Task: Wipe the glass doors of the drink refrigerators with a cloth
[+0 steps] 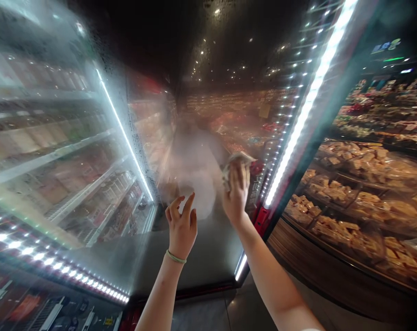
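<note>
Left hand: yours [182,230], at lower centre, has its fingers loosely bent and spread, with nothing in its grasp; whether a fingertip touches the glass, you cannot tell.
Wristband: a thin green one [176,258] circles your left wrist.
Right hand: yours [236,188], just right of centre, lies nearly flat with its fingers together, holding a cloth.
Cloth: pale and crumpled [246,156], under your right fingers, its edges showing above and to the left; it appears pressed to the glass.
Glass: a hazy, reflecting pane [205,174] fills the middle of the frame.
Step in hand: by the look of it, you are wiping this pane.
Next move: another stroke would call for the cloth flat under even pressure, your left hand out of its path.
Cooler: at the left, shelves [53,158] carry rows of packages [17,138], too blurred to identify; a bright light strip [124,138] stands beside them.
Display stand: at the right, above a wooden base [308,257], divided bins hold brown chunks [339,225], apparently under clear wrap.
Far goods: upper right, more colourful stock [363,105], too small to name.
</note>
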### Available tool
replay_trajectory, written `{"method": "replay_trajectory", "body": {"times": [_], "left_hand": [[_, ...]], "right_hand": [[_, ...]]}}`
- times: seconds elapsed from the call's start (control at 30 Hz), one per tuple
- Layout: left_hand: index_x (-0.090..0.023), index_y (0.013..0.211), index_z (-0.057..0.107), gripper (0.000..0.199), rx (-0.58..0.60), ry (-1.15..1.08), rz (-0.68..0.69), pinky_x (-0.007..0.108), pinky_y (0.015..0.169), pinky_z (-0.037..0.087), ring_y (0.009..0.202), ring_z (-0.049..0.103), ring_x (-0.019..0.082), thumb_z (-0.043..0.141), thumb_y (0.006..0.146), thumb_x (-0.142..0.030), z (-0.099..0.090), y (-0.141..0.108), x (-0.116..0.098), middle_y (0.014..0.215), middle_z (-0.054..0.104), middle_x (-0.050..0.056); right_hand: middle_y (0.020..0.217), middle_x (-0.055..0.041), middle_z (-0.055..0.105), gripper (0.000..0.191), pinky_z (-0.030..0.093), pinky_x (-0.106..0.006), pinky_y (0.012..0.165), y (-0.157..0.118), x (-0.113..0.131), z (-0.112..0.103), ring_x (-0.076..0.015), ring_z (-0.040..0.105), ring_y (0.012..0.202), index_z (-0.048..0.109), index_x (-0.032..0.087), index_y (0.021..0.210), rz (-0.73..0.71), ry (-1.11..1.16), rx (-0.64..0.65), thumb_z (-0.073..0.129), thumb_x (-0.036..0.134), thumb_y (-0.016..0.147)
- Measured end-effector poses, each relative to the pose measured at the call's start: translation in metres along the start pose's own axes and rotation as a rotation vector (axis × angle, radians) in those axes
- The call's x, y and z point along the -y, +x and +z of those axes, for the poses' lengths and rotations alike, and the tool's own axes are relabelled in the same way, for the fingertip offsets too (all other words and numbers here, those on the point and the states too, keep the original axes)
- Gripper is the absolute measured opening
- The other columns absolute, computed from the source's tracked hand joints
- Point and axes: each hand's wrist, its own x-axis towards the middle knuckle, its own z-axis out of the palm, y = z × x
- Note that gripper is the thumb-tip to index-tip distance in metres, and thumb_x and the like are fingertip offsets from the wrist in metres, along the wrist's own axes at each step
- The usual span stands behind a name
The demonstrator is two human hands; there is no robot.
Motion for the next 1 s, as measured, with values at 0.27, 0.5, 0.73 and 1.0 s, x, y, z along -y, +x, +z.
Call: {"method": "replay_trajectory", "body": {"times": [0.27,0.5,0.73,1.0], "left_hand": [[-0.024,0.142,0.059,0.044,-0.047,0.021,-0.026,0.048,0.107,0.043,0.114,0.056,0.025,0.051,0.1,-0.017,-0.008,0.012,0.004,0.13,0.052,0.016],[-0.024,0.147,0.054,0.049,0.009,-0.001,-0.045,0.049,0.108,0.043,0.122,0.054,0.027,0.051,0.099,-0.016,-0.004,0.007,-0.006,0.131,0.054,0.016],[-0.025,0.146,0.054,0.048,-0.048,0.017,-0.15,0.049,0.105,0.045,0.117,0.054,0.026,0.052,0.099,-0.016,-0.016,0.0,0.015,0.132,0.052,0.016],[-0.024,0.148,0.05,0.049,0.0,0.0,-0.166,0.051,0.107,0.045,0.12,0.054,0.026,0.051,0.1,-0.016,-0.022,-0.012,0.023,0.133,0.052,0.016]], "right_hand": [[0.167,-0.0094,0.036,0.073,0.038,-0.062,0.121,-0.006,-0.033,-0.019,-0.0313,0.03,0.156,0.028,0.028,0.164,0.017,-0.02,-0.124,0.042,0.008,0.095],[0.161,-0.003,0.047,0.077,0.036,-0.056,0.125,0.006,0.011,0.001,-0.0291,0.037,0.153,0.035,0.034,0.161,-0.221,-0.011,0.158,0.043,0.004,0.091],[0.169,-0.0078,0.031,0.077,0.031,-0.068,0.123,0.015,-0.009,-0.008,-0.0334,0.027,0.157,0.029,0.028,0.163,-0.026,-0.039,-0.123,0.043,0.006,0.091],[0.152,-0.0057,0.058,0.077,0.037,-0.048,0.126,-0.026,0.023,0.006,-0.0245,0.045,0.148,0.034,0.027,0.162,-0.437,-0.018,0.242,0.045,0.003,0.09]]}}
